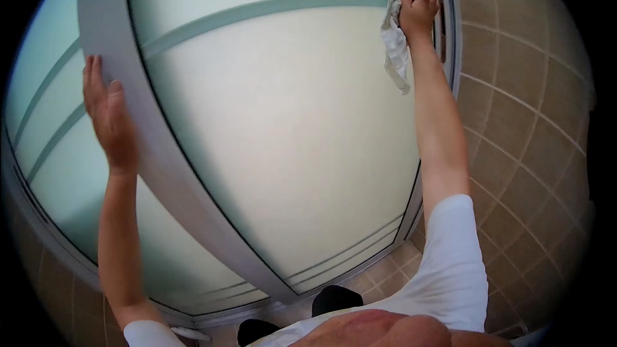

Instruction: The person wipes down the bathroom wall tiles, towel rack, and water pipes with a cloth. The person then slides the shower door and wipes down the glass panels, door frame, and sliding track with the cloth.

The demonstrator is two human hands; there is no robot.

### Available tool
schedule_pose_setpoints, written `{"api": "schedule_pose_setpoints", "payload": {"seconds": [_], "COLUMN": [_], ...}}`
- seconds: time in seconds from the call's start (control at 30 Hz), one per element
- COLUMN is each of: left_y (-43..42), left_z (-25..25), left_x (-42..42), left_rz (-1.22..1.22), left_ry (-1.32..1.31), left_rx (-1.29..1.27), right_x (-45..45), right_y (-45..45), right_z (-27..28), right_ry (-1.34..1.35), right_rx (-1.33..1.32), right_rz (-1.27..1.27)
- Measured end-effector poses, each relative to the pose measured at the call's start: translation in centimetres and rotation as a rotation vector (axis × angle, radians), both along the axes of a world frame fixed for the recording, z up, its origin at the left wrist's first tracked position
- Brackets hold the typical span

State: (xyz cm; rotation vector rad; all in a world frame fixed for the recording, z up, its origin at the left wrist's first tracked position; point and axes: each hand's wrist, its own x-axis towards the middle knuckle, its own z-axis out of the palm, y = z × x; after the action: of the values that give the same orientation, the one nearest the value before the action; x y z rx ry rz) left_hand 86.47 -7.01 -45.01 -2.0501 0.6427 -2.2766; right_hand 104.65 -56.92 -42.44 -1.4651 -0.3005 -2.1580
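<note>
White cloth (394, 48) is bunched up in the right hand (419, 13), whose fingers squeeze it near the right edge of the cloudy glass door (289, 128). One end of it hangs down. The left hand (110, 115) is out flat, its fingers close together, by the grey frame (106, 6); I cannot tell if they touch. Brown tiles (517, 106) are on the right.

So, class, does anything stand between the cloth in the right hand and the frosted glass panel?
Nothing visible does: the right hand holds the cloth at the upper right of the frosted glass panel.
</note>
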Motion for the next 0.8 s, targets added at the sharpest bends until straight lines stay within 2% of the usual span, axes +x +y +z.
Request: {"api": "schedule_pose_setpoints", "payload": {"seconds": [0.03, 0.1, 0.13, 0.17, 0.3, 0.37, 0.43, 0.53, 0.57, 0.63, 0.7, 0.77, 0.8], "left_y": [-1.7, -4.0, -5.6, -3.2, -2.4, -3.1, -1.7, -0.2, 0.6, 4.0, 5.4, 4.7, 4.7], "left_z": [0.5, 1.2, 1.8, 1.4, 2.2, 2.3, 1.7, 0.9, 0.4, -0.4, -1.8, -2.9, -3.1], "left_x": [-0.5, -1.3, -1.4, 0.0, 1.1, 0.7, 0.8, 1.1, 1.4, 2.5, 1.9, 1.3, 1.1], "left_rz": [-0.07, -0.079, -0.076, -0.05, -0.052, -0.132, -0.17, -0.191, -0.165, 0.102, 0.264, 0.135, 0.176], "left_ry": [0.027, 0.027, -0.023, -0.007, -0.04, -0.006, 0.017, 0.014, 0.006, -0.027, -0.019, -0.099, -0.11], "left_rx": [-0.033, -0.062, -0.062, -0.081, -0.053, -0.083, -0.095, -0.073, -0.055, 0.093, 0.148, 0.141, 0.117], "right_x": [-1.9, -6.7, -8.1, -7.4, -9.3, -11.8, -10.3, -11.2, -11.1, -11.5, -10.6, -9.1, -8.6], "right_y": [0.3, 5.4, 6.6, 11.9, 21.8, 25.7, 29.0, 33.8, 34.8, 34.0, 32.0, 28.6, 26.4], "right_z": [0.3, 1.2, 1.8, 2.1, 3.8, 2.8, 1.9, -2.7, -4.4, -6.2, -6.7, -6.5, -5.9], "right_ry": [-0.008, -0.104, -0.078, -0.035, -0.116, -0.098, -0.139, -0.228, -0.249, -0.224, -0.244, -0.211, -0.199], "right_rx": [-0.012, -0.052, -0.106, -0.184, -0.372, -0.382, -0.451, -0.56, -0.6, -0.623, -0.688, -0.654, -0.609], "right_rz": [0.068, -0.126, -0.121, -0.101, -0.001, -0.021, 0.213, 0.059, 0.052, -0.016, 0.009, -0.045, -0.026]}}
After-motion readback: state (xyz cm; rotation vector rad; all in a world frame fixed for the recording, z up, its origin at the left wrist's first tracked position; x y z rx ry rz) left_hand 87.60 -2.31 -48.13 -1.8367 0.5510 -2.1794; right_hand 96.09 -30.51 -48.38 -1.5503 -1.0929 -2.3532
